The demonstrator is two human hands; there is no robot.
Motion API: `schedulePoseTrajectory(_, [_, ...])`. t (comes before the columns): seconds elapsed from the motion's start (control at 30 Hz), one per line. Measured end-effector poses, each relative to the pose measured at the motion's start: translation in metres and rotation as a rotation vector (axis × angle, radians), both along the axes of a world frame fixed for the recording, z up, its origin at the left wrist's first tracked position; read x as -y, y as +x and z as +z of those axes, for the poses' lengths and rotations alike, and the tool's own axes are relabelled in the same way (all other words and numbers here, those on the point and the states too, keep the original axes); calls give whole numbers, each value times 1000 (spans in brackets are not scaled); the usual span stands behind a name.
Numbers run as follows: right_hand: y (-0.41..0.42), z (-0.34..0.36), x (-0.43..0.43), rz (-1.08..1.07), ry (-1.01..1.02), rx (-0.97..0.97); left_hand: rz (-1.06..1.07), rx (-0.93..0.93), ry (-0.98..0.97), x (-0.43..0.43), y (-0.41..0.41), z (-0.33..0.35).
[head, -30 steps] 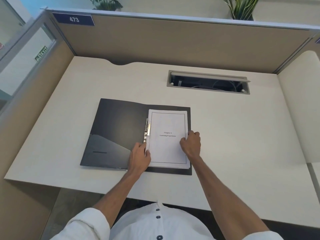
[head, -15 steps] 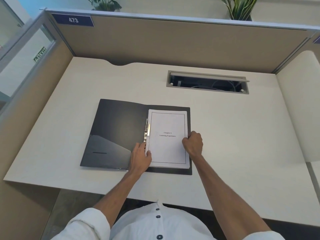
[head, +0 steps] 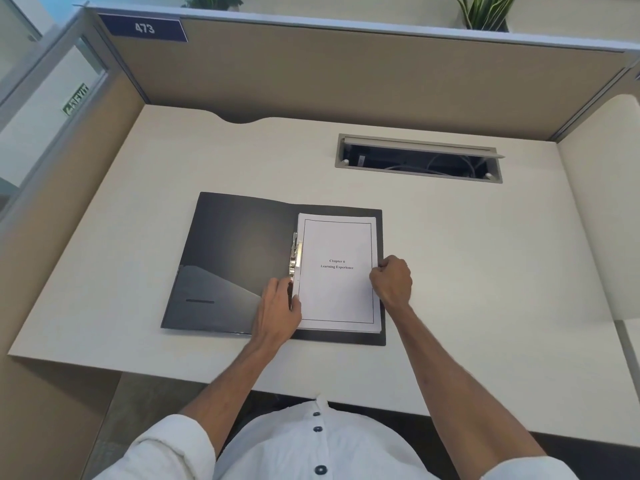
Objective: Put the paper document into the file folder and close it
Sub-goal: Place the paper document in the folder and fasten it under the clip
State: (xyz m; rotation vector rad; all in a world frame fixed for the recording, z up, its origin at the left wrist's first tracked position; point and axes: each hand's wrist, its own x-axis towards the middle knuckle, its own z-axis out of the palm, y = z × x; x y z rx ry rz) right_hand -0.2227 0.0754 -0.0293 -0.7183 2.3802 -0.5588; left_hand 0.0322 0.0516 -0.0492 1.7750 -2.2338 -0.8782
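Note:
A black file folder [head: 235, 258] lies open on the desk. A white paper document [head: 337, 289], titled "Chapter 6 Learning Experience", rests on its right half beside the metal clip [head: 296, 254] at the spine. My left hand [head: 278, 308] lies flat at the paper's lower left edge, fingers touching it and the folder. My right hand [head: 393, 280] is curled into a fist at the paper's right edge, over the folder's border; whether it pinches the paper or cover is hidden.
The pale desk [head: 485, 271] is walled by beige cubicle partitions [head: 346, 74] at the back and sides. An open cable tray slot [head: 419, 157] sits behind the folder to the right. Plants [head: 485, 12] stand beyond the back wall.
My right hand slid from the paper's surface to its right edge and curled into a fist. My left hand stayed at the lower left edge. The paper and folder kept their place.

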Motion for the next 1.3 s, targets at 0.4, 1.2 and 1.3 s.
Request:
schedulePoseTrajectory(0.4, [-7, 15, 72, 595, -46, -241, -585, 177, -106, -4, 31, -15])
schedulePoseTrajectory(1.2, [6, 8, 149, 824, 115, -297, -629, 213, -37, 7, 27, -28])
schedulePoseTrajectory(1.3, [7, 6, 148, 817, 104, -293, -640, 217, -35, 7, 27, -28])
